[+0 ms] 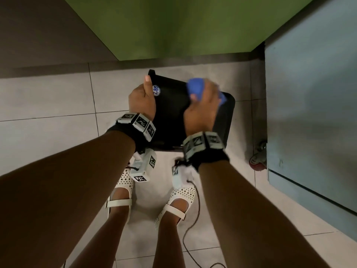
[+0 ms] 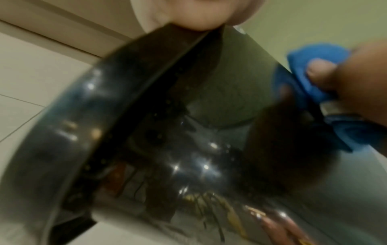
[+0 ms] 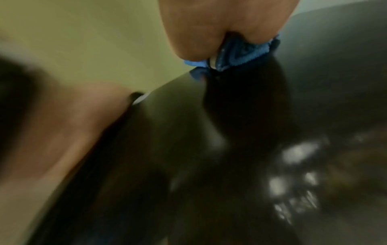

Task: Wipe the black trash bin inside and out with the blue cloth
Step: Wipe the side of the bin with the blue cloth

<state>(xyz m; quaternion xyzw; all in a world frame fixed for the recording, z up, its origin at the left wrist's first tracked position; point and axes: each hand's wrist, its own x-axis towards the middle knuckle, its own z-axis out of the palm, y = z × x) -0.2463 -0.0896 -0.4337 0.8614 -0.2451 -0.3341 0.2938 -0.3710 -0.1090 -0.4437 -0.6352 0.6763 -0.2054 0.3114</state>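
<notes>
The glossy black trash bin [image 1: 172, 113] lies tilted on its side above the tiled floor, in front of my feet. A round white price sticker [image 1: 156, 90] sits on its upper wall. My left hand [image 1: 142, 97] grips the bin's left rim, thumb pointing up along the edge. My right hand [image 1: 201, 111] holds the bunched blue cloth [image 1: 196, 88] and presses it on the bin's far upper side; it is blurred. In the left wrist view the bin [image 2: 167, 132] fills the frame, the blue cloth [image 2: 303, 79] at its right. The right wrist view shows cloth [image 3: 236, 54] under my fingers.
A green wall panel [image 1: 183, 26] stands just beyond the bin. A pale blue cabinet [image 1: 313, 93] on red castor wheels [image 1: 257, 161] flanks the right side. A thin black cable [image 1: 193, 238] trails on the white tiles by my right foot.
</notes>
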